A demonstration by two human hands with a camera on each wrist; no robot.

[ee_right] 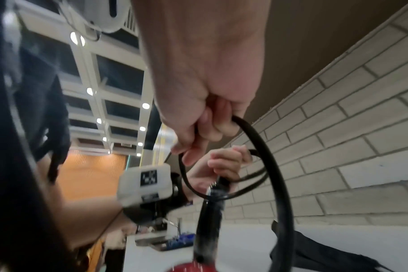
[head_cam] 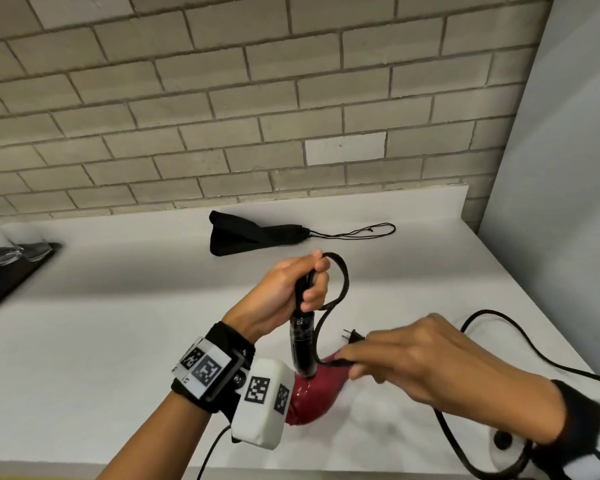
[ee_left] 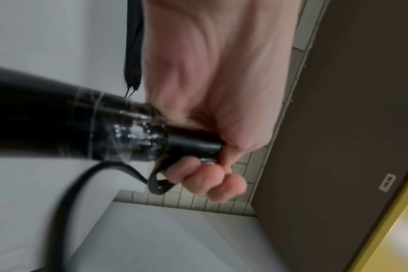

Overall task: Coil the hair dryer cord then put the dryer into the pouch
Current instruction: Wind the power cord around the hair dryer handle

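The hair dryer stands nose-down on the white counter point(head_cam: 118, 323), with its red body point(head_cam: 314, 393) at the bottom and its black handle point(head_cam: 302, 344) pointing up. My left hand point(head_cam: 312, 285) grips the top end of the handle together with a loop of the black cord point(head_cam: 342, 282). My right hand point(head_cam: 357, 362) pinches the cord just behind the plug point(head_cam: 352, 336), close to the right of the handle. From there the cord trails off over the counter's right side. The black drawstring pouch point(head_cam: 253, 233) lies flat behind the hands. In the right wrist view my fingers point(ee_right: 210, 127) curl round the cord point(ee_right: 268, 156).
A dark tray point(head_cam: 14, 268) with small items sits at the far left of the counter. A brick wall point(head_cam: 257, 98) backs the counter and a grey panel point(head_cam: 551, 202) closes its right side. The pouch's drawstring point(head_cam: 361, 232) stretches to the right.
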